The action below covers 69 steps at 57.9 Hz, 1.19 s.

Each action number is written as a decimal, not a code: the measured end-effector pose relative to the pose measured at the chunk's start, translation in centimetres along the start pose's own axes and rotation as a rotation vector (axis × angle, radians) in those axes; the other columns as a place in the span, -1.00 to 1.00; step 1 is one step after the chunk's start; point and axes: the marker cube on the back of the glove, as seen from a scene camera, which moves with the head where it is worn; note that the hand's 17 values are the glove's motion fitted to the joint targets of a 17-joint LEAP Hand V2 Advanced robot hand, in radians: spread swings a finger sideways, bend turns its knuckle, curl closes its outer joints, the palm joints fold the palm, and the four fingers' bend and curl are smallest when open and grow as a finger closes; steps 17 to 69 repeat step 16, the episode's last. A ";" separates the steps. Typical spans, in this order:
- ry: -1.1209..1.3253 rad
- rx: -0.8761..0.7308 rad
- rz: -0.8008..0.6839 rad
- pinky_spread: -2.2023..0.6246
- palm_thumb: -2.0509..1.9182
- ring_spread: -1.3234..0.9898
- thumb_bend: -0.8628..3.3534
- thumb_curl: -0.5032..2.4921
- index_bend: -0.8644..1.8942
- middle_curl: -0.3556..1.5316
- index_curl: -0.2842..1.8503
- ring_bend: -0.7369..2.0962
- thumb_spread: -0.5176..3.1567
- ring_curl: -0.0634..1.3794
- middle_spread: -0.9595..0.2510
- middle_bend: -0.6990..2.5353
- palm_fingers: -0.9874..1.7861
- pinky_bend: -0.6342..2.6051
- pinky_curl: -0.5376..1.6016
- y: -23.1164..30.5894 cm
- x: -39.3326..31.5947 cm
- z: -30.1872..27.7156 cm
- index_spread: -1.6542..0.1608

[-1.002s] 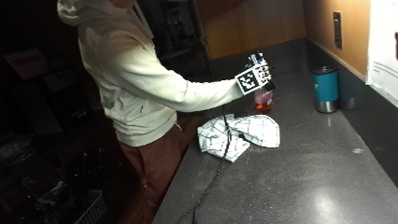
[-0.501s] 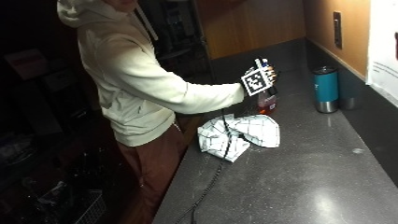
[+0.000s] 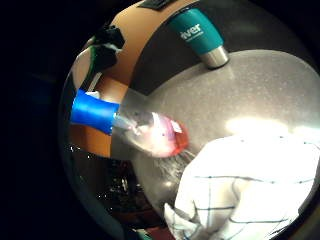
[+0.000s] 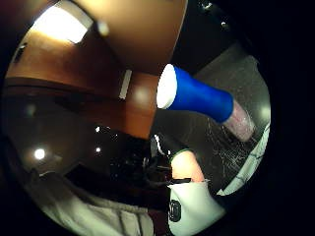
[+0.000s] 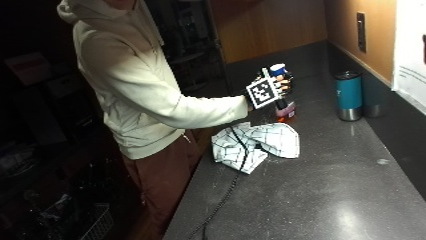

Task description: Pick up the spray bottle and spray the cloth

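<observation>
A spray bottle (image 5: pixel 285 107) with a blue head (image 5: pixel 277 68) and a clear body holding orange-red liquid is at the counter, just behind the cloth. My gloved right hand (image 5: pixel 274 91) grips it around the neck, fingers curled round it. The bottle's base is at the counter surface; I cannot tell whether it is lifted. The palm views show the blue head (image 3: pixel 95 111) (image 4: pixel 197 96) and the clear body (image 3: pixel 159 136) close to the palm. A white checked cloth (image 5: pixel 256 141) lies crumpled on the dark counter, also seen beside the bottle (image 3: pixel 250 190).
A teal tumbler (image 5: pixel 348 95) (image 3: pixel 197 31) stands on the dark speckled counter (image 5: pixel 319 190) near the back wall, right of the bottle. A wooden cabinet (image 5: pixel 266 25) rises behind. The person stands at the counter's left edge.
My hand has come down slightly onto the bottle and now has its fingers round the neck. The cloth and tumbler have not moved.
</observation>
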 end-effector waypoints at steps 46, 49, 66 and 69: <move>0.045 0.020 -0.026 0.60 0.34 0.05 -0.61 -0.36 -0.30 -0.19 -0.52 -0.18 -0.25 -0.41 0.43 -0.39 0.08 -0.36 -0.16 2.6 -0.9 -5.4 0.53; 0.045 0.020 -0.026 0.60 0.34 0.05 -0.61 -0.36 -0.30 -0.19 -0.52 -0.18 -0.25 -0.41 0.43 -0.39 0.08 -0.36 -0.16 2.6 -0.9 -5.4 0.53; 0.045 0.020 -0.026 0.60 0.34 0.05 -0.61 -0.36 -0.30 -0.19 -0.52 -0.18 -0.25 -0.41 0.43 -0.39 0.08 -0.36 -0.16 2.6 -0.9 -5.4 0.53; 0.045 0.020 -0.026 0.60 0.34 0.05 -0.61 -0.36 -0.30 -0.19 -0.52 -0.18 -0.25 -0.41 0.43 -0.39 0.08 -0.36 -0.16 2.6 -0.9 -5.4 0.53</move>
